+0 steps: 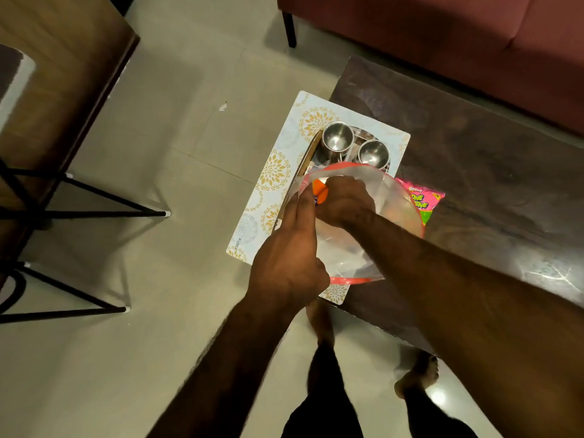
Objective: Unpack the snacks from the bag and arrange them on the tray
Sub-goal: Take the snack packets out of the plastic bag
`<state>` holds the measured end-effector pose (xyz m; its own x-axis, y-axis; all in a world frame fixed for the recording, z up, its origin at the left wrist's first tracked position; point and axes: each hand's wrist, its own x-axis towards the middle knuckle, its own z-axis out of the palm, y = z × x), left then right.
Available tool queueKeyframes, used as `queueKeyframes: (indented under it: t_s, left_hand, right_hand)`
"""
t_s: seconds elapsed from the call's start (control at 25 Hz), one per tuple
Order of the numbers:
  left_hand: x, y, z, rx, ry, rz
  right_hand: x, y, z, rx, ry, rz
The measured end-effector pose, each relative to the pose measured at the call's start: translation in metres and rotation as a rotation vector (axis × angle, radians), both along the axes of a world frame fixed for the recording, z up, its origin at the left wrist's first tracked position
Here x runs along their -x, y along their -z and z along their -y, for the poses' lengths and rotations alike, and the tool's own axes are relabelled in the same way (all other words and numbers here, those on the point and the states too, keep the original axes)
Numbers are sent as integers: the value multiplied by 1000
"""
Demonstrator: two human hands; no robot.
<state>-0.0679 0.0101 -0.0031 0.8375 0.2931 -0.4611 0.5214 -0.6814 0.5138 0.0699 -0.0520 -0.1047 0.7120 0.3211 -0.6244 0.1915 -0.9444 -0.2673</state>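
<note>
A clear plastic bag (388, 197) with a red rim stands open over the tray. My left hand (290, 257) holds the bag's left edge, its fingers straight along the plastic. My right hand (343, 202) is inside the bag, fingers curled at an orange snack packet (319, 191) that is partly hidden. A pink snack packet (422, 199) lies on the dark table just right of the bag. The wooden-rimmed tray (305, 159) sits on a patterned mat (275, 172) and carries two steel cups, one at left (337, 137) and one at right (374, 153).
The dark wooden table (489, 172) runs to the right, with a red sofa (458, 39) behind it. Black-legged stools (79, 213) and a wooden table (57, 74) stand to the left on the tiled floor. My bare feet are below.
</note>
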Motion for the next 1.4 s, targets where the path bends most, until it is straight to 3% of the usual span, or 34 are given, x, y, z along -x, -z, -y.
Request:
queueKeyframes:
  t_s: [0.12,0.48,0.56,0.76,0.96,1.12,1.4]
  left_hand:
    - [-11,-3,5,-81,28,-20]
    - [-31,-6,-6,-248,-66,-72]
    - [-34,-7,-12,-245,-79,-46]
    - [-40,-8,-8,-158,-86,-39]
    - [-45,-4,-8,-237,-86,-100]
    - [-43,0,-12,-250,-76,-104]
    - [-37,6,-16,-256,-45,-33]
  right_hand:
    - [9,-31,-3,62,-90,108]
    - [44,-137,42,-297,70,282]
    - [38,-147,60,-456,236,181]
    - [6,-154,113,-995,707,-315]
    - [-18,-135,150,-1221,1100,-346]
    - [-24,-92,193,-1175,1365,-515]
    - [25,20,221,-704,1451,-635]
